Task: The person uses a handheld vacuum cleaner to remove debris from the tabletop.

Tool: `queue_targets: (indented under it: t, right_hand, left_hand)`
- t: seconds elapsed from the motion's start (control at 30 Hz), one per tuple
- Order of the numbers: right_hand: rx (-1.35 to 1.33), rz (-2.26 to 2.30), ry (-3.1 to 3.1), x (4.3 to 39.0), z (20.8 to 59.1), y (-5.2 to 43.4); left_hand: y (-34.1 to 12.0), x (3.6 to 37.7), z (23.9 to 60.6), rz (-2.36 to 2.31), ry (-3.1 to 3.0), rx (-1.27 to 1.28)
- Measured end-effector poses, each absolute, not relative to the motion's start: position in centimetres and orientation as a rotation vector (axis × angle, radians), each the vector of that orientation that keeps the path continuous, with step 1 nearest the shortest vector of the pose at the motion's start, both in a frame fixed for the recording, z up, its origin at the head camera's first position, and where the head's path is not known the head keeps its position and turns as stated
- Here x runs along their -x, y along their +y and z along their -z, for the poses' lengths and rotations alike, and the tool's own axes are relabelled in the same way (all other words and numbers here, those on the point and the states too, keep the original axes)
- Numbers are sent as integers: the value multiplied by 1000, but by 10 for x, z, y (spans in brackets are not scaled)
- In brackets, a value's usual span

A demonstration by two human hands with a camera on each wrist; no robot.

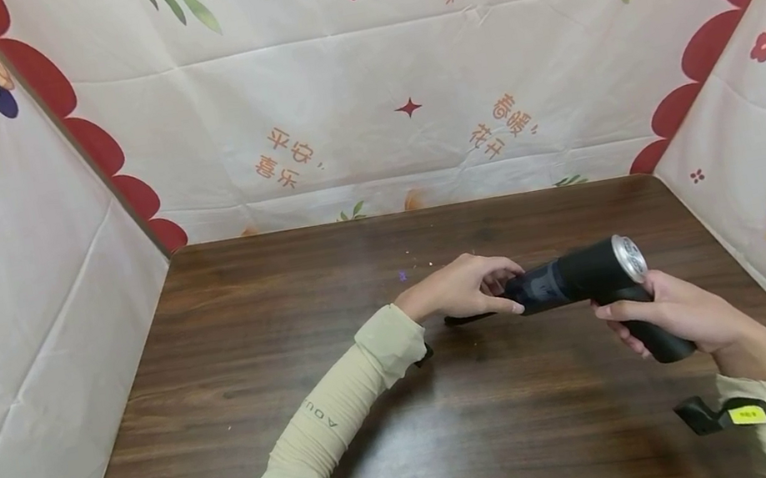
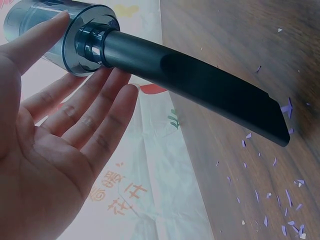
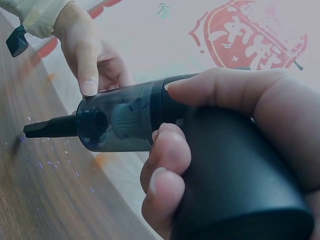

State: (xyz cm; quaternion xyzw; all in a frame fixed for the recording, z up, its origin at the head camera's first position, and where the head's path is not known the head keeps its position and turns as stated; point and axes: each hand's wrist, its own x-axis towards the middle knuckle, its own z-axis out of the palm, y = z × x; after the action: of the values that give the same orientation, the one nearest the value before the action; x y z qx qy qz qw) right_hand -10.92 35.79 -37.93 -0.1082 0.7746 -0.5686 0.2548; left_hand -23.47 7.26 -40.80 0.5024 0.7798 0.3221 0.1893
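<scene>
A black handheld vacuum [image 1: 572, 279] hovers just above the wooden table [image 1: 284, 374], its flat nozzle [image 1: 468, 317] pointing left and down. My right hand [image 1: 677, 312] grips the handle [image 3: 235, 190], fingers wrapped round it. My left hand [image 1: 462, 285] rests at the front of the machine: the thumb [image 3: 89, 75] touches the translucent dust cup [image 3: 120, 122], and the straight fingers [image 2: 95, 115] lie under the collar where the nozzle [image 2: 200, 90] joins. The nozzle tip sits near small purple paper scraps [image 2: 290, 195] on the table.
Printed cream-and-red cloth walls [image 1: 361, 107] close off the table at the back, left and right. A few tiny scraps [image 1: 402, 275] lie behind the left hand. A black strap mount with a yellow tag [image 1: 724, 414] sits at my right wrist.
</scene>
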Motion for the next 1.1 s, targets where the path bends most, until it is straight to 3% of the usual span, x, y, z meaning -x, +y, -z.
queue_targets:
  t: [1.1]
  right_hand:
    - [367,1596,2048,90,391,381]
  left_hand:
    - [96,223,415,-859,2149,-1457]
